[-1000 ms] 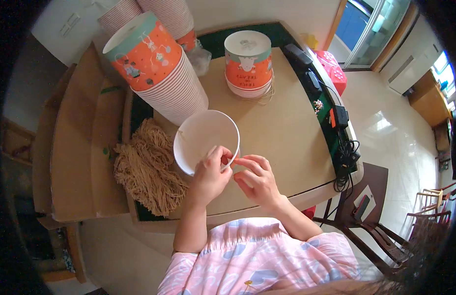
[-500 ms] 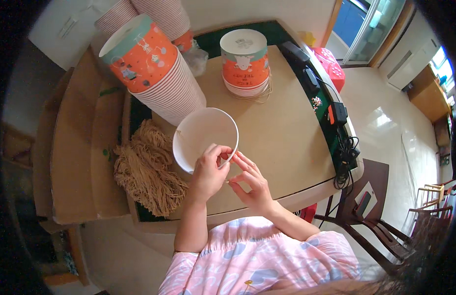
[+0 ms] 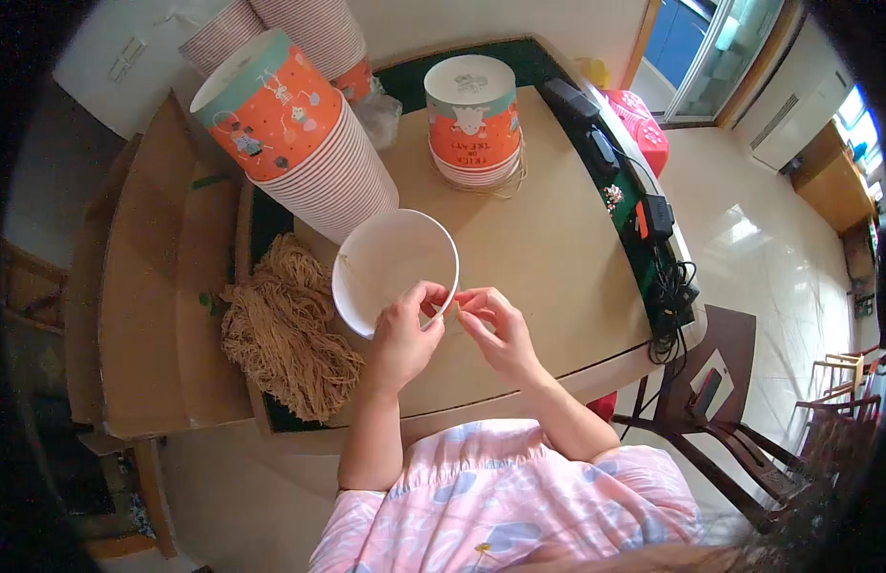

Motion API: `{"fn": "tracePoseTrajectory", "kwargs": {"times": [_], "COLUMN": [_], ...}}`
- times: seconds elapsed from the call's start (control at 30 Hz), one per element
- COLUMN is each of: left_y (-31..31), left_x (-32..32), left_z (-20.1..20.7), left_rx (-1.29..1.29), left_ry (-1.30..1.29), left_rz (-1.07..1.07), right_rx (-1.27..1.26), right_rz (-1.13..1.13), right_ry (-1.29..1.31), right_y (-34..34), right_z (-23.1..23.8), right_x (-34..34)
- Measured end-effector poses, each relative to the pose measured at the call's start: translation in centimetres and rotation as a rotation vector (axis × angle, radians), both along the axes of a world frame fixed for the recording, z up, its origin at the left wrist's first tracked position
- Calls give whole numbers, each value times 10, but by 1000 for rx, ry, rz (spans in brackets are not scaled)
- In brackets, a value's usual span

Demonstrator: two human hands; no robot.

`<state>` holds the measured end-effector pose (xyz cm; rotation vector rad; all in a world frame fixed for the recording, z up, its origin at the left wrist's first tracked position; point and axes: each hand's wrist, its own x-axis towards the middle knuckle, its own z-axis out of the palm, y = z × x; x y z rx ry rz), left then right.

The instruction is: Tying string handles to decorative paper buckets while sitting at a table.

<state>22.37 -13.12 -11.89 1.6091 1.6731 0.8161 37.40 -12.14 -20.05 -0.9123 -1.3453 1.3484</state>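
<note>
A white-lined paper bucket point(image 3: 384, 253) is tilted with its mouth toward me, in front of the tall stack. My left hand point(image 3: 410, 329) is closed on its near right rim, with fingers inside the mouth. Just outside that rim, my right hand point(image 3: 495, 329) is pinched at the bucket's wall; what its fingertips hold is too small to make out. A thin strand shows inside the bucket at its left. Left of my left hand lies a bundle of tan cords point(image 3: 288, 329).
A tall stack of orange patterned buckets point(image 3: 290, 115) leans at the left, by a cardboard box point(image 3: 142, 315). Farther back, a short upside-down stack point(image 3: 472, 119) has cord loops around its base. Black adapters and cables point(image 3: 667, 277) line the table's right edge, near a dark chair point(image 3: 706, 382).
My right hand's thumb and fingers have come together and moved up close to the bucket's rim. My left hand keeps its grip, and the bucket has barely shifted.
</note>
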Motion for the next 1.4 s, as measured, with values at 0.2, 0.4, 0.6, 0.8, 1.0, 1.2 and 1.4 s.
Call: {"fn": "tracePoseTrajectory", "kwargs": {"times": [0.2, 0.4, 0.6, 0.8, 1.0, 1.2, 1.4], "left_y": [-2, -3, -4, -3, -2, -3, -1], "left_x": [-7, -8, -9, -9, -9, -9, -7], "left_z": [1, 0, -2, 0, -2, -1, 5], "left_rx": [-2, -20, -3, -18, -52, -67, -73], "left_ry": [-15, -27, 0, 24, 14, 20, 8], "left_rz": [-59, -87, -111, -139, -154, -152, -159], "right_rx": [-169, -249, -378, -394, -393, -389, -275], "right_rz": [176, 247, 281, 280, 273, 275, 255], "right_ry": [67, 5, -29, -53, -38, -19, -66], "right_y": [14, 19, 20, 22, 22, 22, 24], "right_z": [7, 12, 15, 17, 11, 13, 4], "right_x": [5, 9, 10, 10, 11, 10, 10]}}
